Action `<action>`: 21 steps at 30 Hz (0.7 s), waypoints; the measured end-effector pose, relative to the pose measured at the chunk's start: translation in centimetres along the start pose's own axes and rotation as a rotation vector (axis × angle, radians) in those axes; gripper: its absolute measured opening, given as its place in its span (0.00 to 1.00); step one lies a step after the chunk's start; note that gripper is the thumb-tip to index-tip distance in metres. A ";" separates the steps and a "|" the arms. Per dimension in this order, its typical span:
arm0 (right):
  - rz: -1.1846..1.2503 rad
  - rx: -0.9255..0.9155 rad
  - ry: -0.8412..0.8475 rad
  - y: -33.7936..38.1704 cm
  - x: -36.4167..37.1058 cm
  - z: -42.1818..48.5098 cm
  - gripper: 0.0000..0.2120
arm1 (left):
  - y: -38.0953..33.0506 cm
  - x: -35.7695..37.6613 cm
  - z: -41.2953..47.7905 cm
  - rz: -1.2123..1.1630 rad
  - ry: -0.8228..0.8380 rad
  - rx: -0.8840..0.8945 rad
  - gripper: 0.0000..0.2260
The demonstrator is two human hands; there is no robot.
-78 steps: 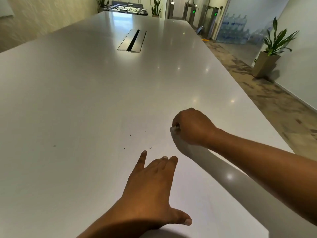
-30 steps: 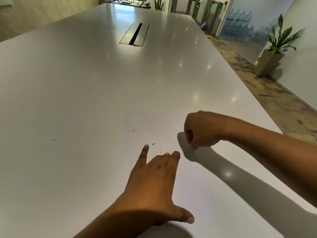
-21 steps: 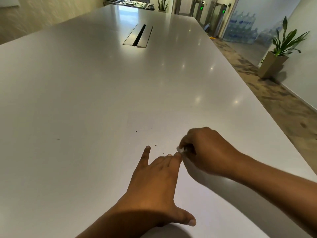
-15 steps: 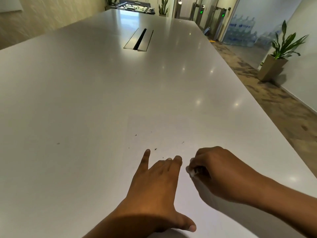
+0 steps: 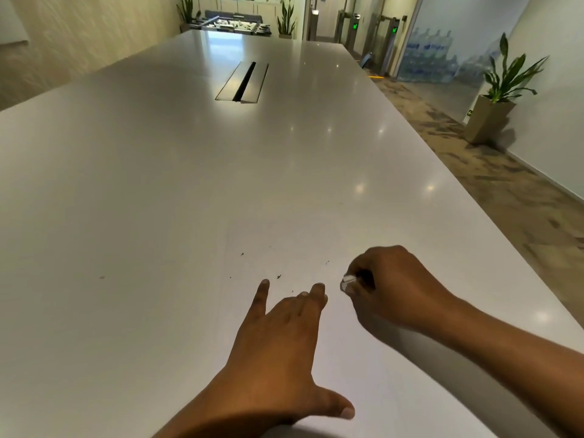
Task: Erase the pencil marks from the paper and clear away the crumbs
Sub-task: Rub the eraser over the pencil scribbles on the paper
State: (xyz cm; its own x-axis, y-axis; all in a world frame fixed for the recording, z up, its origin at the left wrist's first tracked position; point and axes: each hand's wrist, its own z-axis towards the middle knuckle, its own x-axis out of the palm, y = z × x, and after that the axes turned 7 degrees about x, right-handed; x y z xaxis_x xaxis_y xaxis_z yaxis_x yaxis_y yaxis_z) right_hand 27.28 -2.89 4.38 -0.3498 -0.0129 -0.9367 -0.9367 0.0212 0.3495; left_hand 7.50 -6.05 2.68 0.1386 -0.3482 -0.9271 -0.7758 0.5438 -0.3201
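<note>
Crumbs [image 5: 278, 276] dot paper [image 5: 300, 241] beyond flat left hand [image 5: 278, 343]; right hand [image 5: 388, 286] pinches eraser [image 5: 347, 281].

An office meeting area. A long white conference table [image 5: 158, 184] with a recessed cable hatch [image 5: 242, 83] runs toward a foosball table [image 5: 237, 25]. To the right are patterned carpet [image 5: 474, 172], green-lit access gates [image 5: 387, 42], stacked water jugs [image 5: 426, 58] and a potted plant [image 5: 493, 102].
</note>
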 end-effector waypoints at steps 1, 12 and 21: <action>0.002 0.000 -0.004 0.0 -0.1 0.2 0.06 | 0.2 0.2 0.0 0.005 -0.016 0.022 0.58; -0.008 0.008 0.072 0.5 0.5 -1.3 0.06 | 0.8 0.9 0.0 0.042 -0.076 0.076 0.61; -0.077 -0.224 0.223 2.8 0.5 -5.0 0.08 | 0.8 0.9 0.0 0.027 -0.058 0.078 0.61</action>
State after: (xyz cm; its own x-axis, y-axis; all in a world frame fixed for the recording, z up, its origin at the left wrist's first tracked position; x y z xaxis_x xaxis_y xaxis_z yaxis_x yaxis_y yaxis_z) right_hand 24.44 -7.88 4.97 -0.2489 -0.2253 -0.9420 -0.9321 -0.2084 0.2961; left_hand 6.99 -5.86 1.60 0.1557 -0.2890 -0.9446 -0.7296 0.6109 -0.3072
